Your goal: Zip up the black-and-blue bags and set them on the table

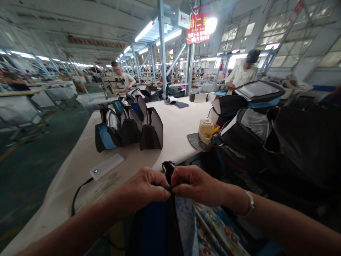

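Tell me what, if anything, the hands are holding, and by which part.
A black-and-blue fabric piece: the left hand and right hand pinch its dark edge close together, between thumbs and fingers. The exact seam is hidden.

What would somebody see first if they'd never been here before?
Probably the left hand and right hand, low in the middle, pinching dark cloth. The glaring lamp up high, by the red sign, might catch the eye next. Then perhaps the yellow stick in the pale tub, right of the middle.
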A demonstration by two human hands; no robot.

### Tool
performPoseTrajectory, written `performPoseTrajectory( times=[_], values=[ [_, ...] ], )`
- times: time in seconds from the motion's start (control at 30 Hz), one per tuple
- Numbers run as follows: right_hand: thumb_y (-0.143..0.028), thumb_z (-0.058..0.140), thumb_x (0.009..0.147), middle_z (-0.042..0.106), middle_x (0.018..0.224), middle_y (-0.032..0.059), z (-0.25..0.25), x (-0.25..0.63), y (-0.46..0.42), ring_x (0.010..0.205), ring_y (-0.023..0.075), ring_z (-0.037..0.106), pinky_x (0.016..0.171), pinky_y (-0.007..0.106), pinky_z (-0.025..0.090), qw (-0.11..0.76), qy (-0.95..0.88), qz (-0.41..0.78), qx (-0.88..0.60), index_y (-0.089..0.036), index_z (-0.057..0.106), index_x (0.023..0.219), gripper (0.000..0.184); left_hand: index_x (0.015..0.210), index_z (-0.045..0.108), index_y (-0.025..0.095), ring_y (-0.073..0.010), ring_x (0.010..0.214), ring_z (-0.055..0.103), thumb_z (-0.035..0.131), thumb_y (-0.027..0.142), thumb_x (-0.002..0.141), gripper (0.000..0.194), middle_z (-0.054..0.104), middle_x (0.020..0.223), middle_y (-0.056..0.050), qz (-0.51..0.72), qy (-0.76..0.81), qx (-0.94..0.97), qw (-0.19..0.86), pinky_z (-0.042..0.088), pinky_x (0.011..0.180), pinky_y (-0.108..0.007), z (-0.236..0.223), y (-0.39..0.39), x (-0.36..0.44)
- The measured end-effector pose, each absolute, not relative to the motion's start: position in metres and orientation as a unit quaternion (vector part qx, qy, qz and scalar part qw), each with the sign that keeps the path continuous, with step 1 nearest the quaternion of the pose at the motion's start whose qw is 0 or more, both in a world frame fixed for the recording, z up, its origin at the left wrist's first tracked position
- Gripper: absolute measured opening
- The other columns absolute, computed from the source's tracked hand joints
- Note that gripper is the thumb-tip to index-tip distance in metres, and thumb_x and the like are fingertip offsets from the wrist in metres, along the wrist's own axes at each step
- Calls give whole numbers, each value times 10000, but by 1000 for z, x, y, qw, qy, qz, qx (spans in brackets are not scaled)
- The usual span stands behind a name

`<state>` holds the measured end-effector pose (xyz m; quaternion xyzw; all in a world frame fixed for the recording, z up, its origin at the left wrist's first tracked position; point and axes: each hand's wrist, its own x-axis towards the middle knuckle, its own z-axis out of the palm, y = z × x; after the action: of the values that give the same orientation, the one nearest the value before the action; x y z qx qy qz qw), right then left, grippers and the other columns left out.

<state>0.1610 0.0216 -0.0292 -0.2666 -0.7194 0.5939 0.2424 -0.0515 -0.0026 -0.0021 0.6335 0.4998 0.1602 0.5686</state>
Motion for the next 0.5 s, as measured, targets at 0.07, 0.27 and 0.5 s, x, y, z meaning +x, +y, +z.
performPoseTrajectory(
  times=[0.07, 0.27, 0.5],
  values=[
    [-144, 589, 814, 520, 690, -25, -32, 160, 18, 601, 84, 409, 538, 210, 318, 259, -743, 549, -283, -128, 582, 863, 52, 717, 681, 126, -98, 555, 376, 618, 260, 752, 152, 479, 604, 21, 171, 519, 678, 491, 232, 508, -235, -2, -8, -47],
    [-87, 473, 841, 555, 728, 37, -39, 162, 7, 656, 134, 433, 682, 288, 430, 372, -907, 156, -119, -141, 523, 811, 79, 740, 716, 154, -139, 670, 517, 605, 241, 762, 144, 600, 677, 12, 157, 502, 722, 449, 337, 605, -227, 6, -13, -49],
    [-99, 473, 919, 510, 668, 63, -34, 165, -2, 714, 189, 466, 764, 351, 489, 342, -934, -90, -40, -113, 591, 784, 180, 789, 689, 120, -115, 596, 330, 524, 615, 920, 538, 412, 645, 6, 71, 466, 700, 537, 247, 529, -245, 7, -3, -64]
  ],
)
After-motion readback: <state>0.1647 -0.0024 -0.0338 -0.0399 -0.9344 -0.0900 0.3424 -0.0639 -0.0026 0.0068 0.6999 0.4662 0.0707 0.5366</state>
